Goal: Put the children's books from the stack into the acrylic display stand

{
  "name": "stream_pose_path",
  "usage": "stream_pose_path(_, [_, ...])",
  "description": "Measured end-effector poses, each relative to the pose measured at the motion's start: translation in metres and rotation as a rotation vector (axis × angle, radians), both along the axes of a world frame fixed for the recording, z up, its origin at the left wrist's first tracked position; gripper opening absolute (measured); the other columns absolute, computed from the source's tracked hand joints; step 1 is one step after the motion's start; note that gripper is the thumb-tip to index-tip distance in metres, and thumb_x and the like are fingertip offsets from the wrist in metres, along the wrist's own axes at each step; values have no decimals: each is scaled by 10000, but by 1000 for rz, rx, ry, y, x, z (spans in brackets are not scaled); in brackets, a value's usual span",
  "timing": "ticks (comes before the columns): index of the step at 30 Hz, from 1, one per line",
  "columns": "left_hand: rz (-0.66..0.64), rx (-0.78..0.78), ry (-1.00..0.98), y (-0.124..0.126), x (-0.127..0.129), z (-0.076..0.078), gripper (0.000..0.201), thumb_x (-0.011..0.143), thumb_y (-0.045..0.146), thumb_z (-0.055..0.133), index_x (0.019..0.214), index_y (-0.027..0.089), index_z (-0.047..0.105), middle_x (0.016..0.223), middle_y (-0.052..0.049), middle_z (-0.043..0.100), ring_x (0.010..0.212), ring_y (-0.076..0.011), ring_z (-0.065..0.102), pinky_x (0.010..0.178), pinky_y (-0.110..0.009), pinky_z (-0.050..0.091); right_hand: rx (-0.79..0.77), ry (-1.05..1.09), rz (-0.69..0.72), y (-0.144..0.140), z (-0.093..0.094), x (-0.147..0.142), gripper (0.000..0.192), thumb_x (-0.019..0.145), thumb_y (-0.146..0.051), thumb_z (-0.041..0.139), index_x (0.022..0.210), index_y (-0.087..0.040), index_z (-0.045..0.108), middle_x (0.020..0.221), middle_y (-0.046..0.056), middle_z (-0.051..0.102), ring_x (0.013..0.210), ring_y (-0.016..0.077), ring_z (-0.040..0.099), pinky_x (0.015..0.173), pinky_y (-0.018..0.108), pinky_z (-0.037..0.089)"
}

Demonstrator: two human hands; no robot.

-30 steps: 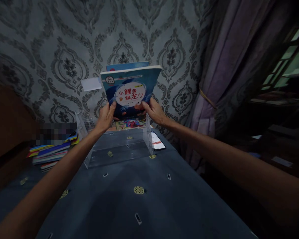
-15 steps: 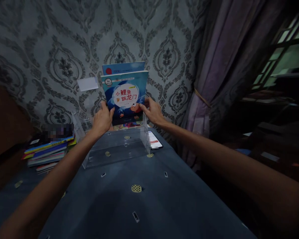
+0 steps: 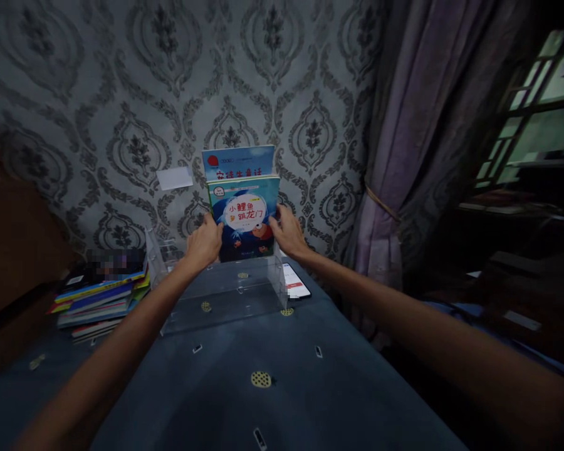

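Hands grip one picture book (image 3: 244,218) between them: left hand (image 3: 205,241) on its left edge, right hand (image 3: 287,230) on its right. It stands upright at the back of a clear rack (image 3: 225,288), before another book (image 3: 239,163).

Blue book (image 3: 244,216), grey damask wallpaper (image 3: 122,94), dotted navy cloth (image 3: 272,376).

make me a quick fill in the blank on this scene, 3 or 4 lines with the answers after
1. The blue picture book is held by ____ hands, the left hand and the right hand.
2. The book stands upright in a clear ____ rack.
3. A stack of books lies to the ____ of the rack.
4. The phone lies to the ____ of the rack.

Answers: both; acrylic; left; right
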State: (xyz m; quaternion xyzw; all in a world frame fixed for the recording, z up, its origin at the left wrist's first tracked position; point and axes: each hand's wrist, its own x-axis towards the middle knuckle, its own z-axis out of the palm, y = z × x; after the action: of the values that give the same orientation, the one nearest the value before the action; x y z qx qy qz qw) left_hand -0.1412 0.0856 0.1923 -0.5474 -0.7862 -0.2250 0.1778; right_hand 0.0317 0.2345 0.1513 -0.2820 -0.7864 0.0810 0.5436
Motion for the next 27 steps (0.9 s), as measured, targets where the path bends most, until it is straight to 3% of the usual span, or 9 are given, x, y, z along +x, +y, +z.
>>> stream_pose_path(9, [0, 1, 7, 2, 2, 3, 362, 1043, 318, 305, 1276, 63, 413, 1062, -262, 722, 1033, -353, 721, 874, -400, 517, 5, 4, -44, 6, -8, -9, 484, 893, -293, 415, 1334, -128, 525, 1189, 199, 654, 1118, 341, 591, 1000, 563, 465])
stream_pose_path(19, [-2, -27, 56, 4, -2, 3, 368, 1046, 283, 272, 1285, 38, 408, 1059, -265, 721, 1037, -360, 716, 869, -410, 519, -133, -49, -176, -21, -3, -17, 634, 849, -266, 468, 1410, 28, 421, 1220, 274, 625, 1173, 397, 585, 1051, 564, 436])
stream_pose_path(27, [-21, -40, 49, 5, -3, 5, 365, 1045, 276, 271, 1282, 37, 412, 1076, -272, 713, 1042, -365, 711, 874, -416, 512, -117, -28, -137, -19, -12, -16, 512, 809, -228, 481, 1294, -68, 513, 1197, 234, 628, 1140, 358, 580, 1017, 547, 451])
